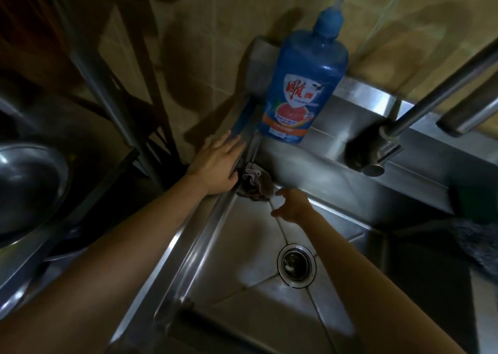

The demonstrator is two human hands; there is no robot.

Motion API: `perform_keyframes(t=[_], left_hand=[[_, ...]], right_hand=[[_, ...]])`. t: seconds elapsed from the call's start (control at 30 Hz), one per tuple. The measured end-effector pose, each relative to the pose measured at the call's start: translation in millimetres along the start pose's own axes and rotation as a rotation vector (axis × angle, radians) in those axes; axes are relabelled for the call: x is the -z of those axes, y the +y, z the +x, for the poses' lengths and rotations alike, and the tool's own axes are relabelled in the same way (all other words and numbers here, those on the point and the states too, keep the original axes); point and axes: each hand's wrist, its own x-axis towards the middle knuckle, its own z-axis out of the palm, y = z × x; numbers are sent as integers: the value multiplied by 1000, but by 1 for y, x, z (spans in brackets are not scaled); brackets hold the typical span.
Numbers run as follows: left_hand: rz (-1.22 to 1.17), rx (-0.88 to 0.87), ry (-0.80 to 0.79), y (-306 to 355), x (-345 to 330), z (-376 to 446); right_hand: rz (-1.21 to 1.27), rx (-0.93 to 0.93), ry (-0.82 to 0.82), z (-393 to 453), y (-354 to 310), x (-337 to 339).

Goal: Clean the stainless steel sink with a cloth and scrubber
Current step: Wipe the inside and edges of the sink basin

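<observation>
The stainless steel sink [215,246] fills the lower middle, with a round drain [296,265] in its floor. A crumpled brownish cloth [256,185] lies bunched in the sink's far left corner on the rim. My left hand [218,162] lies flat with straight fingers on the rim just left of the cloth, touching its edge. My right hand [292,204] hovers inside the basin just right of the cloth, fingers spread and loosely bent, holding nothing. A dark scrubber [477,243] lies at the right edge, blurred.
A blue dish-soap bottle [304,84] stands on the back ledge behind the cloth. The tap [377,149] rises from the ledge at right, its spout reaching up right. A steel bowl [29,186] sits on a rack at left. Tiled wall behind.
</observation>
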Motion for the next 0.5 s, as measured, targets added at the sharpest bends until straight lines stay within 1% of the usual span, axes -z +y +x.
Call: perform_keyframes(t=[0.07,0.2,0.27,0.3,0.33,0.43,0.5], left_hand=[[3,37,-26,-1,1,2],[36,42,-38,-3,-3,8],[38,43,-29,-3,-6,10],[36,41,-22,-3,-6,10],[32,37,-16,-3,-7,11],[12,30,5,-2,-7,10],[1,34,12,-2,-7,11]], right_hand=[[-42,17,0,11,-6,-5],[-12,57,15,38,-16,-15],[-18,129,27,54,-20,-23],[-45,182,63,56,-26,-27],[9,161,109,64,-27,-35],[101,203,156,83,-26,-52],[185,205,114,91,-26,-55]])
